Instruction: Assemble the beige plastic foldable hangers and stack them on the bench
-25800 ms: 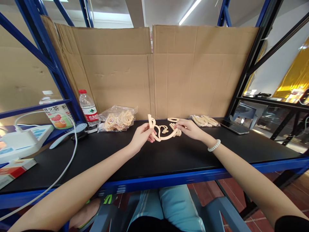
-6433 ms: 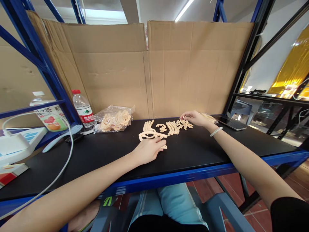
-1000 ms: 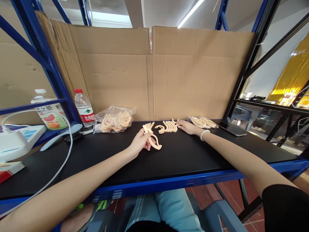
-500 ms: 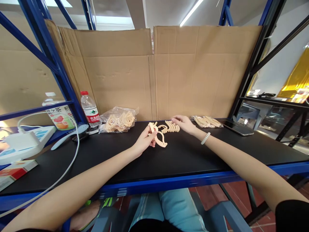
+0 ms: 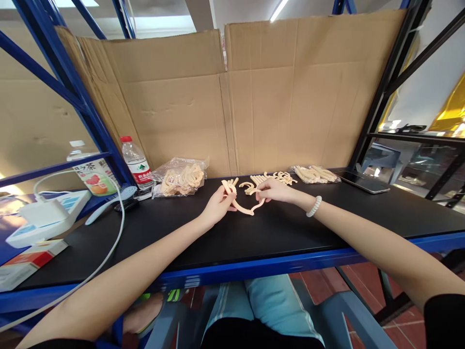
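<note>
My left hand is closed around pale curved wooden pieces, with several narrow ends sticking up above the fingers. Between the fingertips of my right hand is another curved wooden piece. Its lower end meets the tip of the long curved piece from my left hand, just above the black tabletop; whether they are joined I cannot tell. Behind my right hand lie a row of slim wooden pieces and a hooked piece. More small curly wooden pieces spread out beyond my wrist.
Clear bags of wooden pieces and wooden strips lie at the back. A phone is at right. Bottles, a power strip, a white cable and a small box occupy the left. Cardboard stands behind.
My right hand has come from the row of pieces toward my left hand and now grips a curved wooden piece. The view has shifted slightly, and curly pieces behind my right hand now show.
</note>
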Available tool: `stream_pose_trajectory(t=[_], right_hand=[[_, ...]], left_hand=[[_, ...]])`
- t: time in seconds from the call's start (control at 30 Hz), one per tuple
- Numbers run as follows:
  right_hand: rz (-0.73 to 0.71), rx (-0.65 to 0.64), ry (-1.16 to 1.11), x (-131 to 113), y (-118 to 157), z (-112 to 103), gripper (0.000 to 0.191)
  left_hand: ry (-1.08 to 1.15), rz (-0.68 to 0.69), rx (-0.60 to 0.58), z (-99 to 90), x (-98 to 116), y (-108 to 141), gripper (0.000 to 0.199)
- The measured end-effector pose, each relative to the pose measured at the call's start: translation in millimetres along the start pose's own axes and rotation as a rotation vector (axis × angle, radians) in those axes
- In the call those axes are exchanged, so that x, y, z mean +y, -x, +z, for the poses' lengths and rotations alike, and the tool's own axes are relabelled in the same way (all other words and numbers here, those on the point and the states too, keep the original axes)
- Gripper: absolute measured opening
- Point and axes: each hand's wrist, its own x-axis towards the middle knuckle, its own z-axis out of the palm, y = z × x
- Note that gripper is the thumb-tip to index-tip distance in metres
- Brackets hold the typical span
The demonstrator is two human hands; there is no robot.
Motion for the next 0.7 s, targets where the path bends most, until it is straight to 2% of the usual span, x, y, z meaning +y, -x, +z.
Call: stream_pose_trajectory(t=[0.13,0.27,0.37,0.43,0.5,0.7], right_hand=[[-0.007,-0.023,-0.063,-2,4,-6,0.015],[0.018,-0.07,-0.116,-6,5,7,0.035],[-0.005,-0.069,-0.094,-5,3,20,0.048],[-0.063,-0.04,-0.108,-5,3,26,0.044],[-0.103,-0.003,-0.168,-7,4,30,0.035],[-0.008,0.043,-0.328,-16,10,30,0.022]], left_hand=[[-0.035,0.093,-0.044,-1.7,-1,0,0.022],[-0.096,0.171,-0.125,0.2,-2,0,0.028],[-0.104,0.185,-0.14,1.2,-3,0,0.036],[-0.092,0.181,-0.136,1.7,-4,1,0.048],[-0.098,0.182,-0.132,2.3,-3,2,0.051],[-0.207,0.227,-0.072,1.3,6,5,0.037]])
